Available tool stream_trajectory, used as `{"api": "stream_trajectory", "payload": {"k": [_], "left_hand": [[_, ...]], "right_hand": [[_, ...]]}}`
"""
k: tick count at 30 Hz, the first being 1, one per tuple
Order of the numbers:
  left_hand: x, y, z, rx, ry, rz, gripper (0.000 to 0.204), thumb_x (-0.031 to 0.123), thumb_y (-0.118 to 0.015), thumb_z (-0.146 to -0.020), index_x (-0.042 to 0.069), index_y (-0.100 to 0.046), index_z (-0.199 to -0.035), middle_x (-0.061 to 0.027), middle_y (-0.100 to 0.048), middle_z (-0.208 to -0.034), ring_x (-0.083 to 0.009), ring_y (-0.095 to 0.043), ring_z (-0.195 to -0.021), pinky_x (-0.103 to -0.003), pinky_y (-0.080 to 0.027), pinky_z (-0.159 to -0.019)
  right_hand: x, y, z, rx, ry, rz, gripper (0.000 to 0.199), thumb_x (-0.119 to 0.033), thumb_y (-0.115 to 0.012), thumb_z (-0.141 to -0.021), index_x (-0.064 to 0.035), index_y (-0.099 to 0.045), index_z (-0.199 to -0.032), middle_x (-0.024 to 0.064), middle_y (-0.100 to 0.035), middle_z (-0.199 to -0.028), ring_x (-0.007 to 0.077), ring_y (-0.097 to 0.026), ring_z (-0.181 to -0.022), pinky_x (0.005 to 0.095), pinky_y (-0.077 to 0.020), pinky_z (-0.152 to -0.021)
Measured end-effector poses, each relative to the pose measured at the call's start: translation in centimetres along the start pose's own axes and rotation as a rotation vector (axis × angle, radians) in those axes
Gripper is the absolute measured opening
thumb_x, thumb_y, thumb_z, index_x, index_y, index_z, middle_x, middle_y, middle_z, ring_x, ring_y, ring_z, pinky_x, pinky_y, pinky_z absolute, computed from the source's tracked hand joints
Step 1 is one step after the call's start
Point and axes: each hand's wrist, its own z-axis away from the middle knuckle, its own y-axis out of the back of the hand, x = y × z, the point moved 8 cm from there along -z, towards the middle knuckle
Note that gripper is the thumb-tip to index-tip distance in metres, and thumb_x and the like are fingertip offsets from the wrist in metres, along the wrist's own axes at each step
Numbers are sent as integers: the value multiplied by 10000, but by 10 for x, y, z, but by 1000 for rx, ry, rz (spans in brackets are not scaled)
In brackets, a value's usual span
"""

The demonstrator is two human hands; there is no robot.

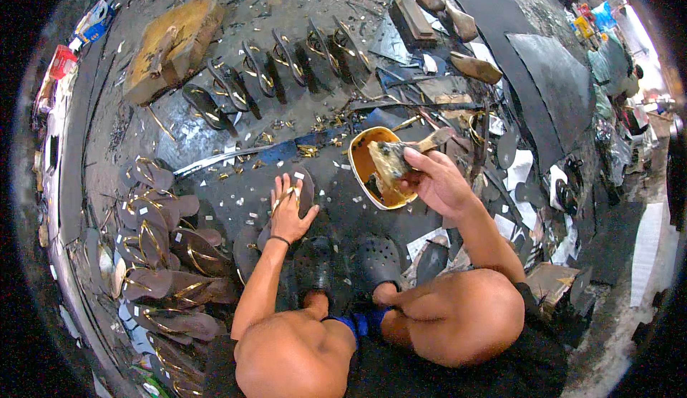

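My right hand (438, 183) is closed round what looks like an old brush (390, 167), its wide part crusted pale yellow and dark, its short wooden handle pointing up and right. The brush is over the right side of a yellowish tub (353, 156) with orange-brown, stained insides. To the left, my left hand (288, 215) lies with its fingers stretched out over a dark brown flip-flop (306, 190) with a gold strap, its thumb apart. Part of that flip-flop is hidden under the hand. Another dark sole (245, 251) lies beside my left wrist.
A row of flip-flops (288, 58) stands on edge farther ahead. More flip-flops (154, 237) are heaped at the left. A thick wooden block (182, 36) lies far left. Black sheets (551, 76), scraps and a wooden piece (476, 68) litter the right.
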Motion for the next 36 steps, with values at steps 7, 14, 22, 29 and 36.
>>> {"api": "stream_trajectory", "payload": {"k": [7, 14, 22, 29, 36], "left_hand": [[38, 59, -32, -38, 484, 1881, 497, 433, -446, -1022, 30, -631, -1246, -79, -694, -1111, -216, -674, -987, -331, -555, -851], [48, 77, -8, -37, 377, 1676, 537, 407, -365, -1034, 13, -529, -1360, -160, -637, -1272, -286, -667, -1069, -424, -561, -924], [55, 84, 2, -207, 145, 2295, 716, 571, -366, -984, 36, -435, -1456, -177, -553, -1391, -339, -597, -1195, -491, -489, -1033], [92, 91, 8, -102, 397, 1774, 662, 567, -376, -1007, 79, -468, -1445, -151, -560, -1382, -294, -616, -1167, -461, -517, -998], [66, 89, 16, -28, 224, 2015, 664, 531, -374, -991, 85, -419, -1482, -150, -524, -1422, -321, -575, -1230, -490, -499, -1022]], "right_hand": [[-7, -96, -41, -111, 548, 698, 205, -164, -709, -908, -23, -696, -1057, 101, -733, -1004, 199, -694, -932, 346, -526, -862], [3, -135, -26, -97, 945, 1148, 187, -118, -713, -862, -81, -703, -1045, 138, -721, -941, 332, -687, -858, 423, -530, -772], [-7, -101, -20, -52, 953, 876, 176, -124, -707, -871, -52, -676, -1028, 140, -694, -918, 353, -675, -865, 420, -534, -741], [-37, -102, -58, 131, 927, 984, 222, -228, -704, -883, -29, -663, -974, 192, -693, -860, 378, -685, -792, 467, -535, -712], [-30, -80, -64, -14, 791, 833, 232, -172, -723, -882, -29, -688, -1062, 165, -727, -916, 263, -721, -849, 371, -547, -747]]}}
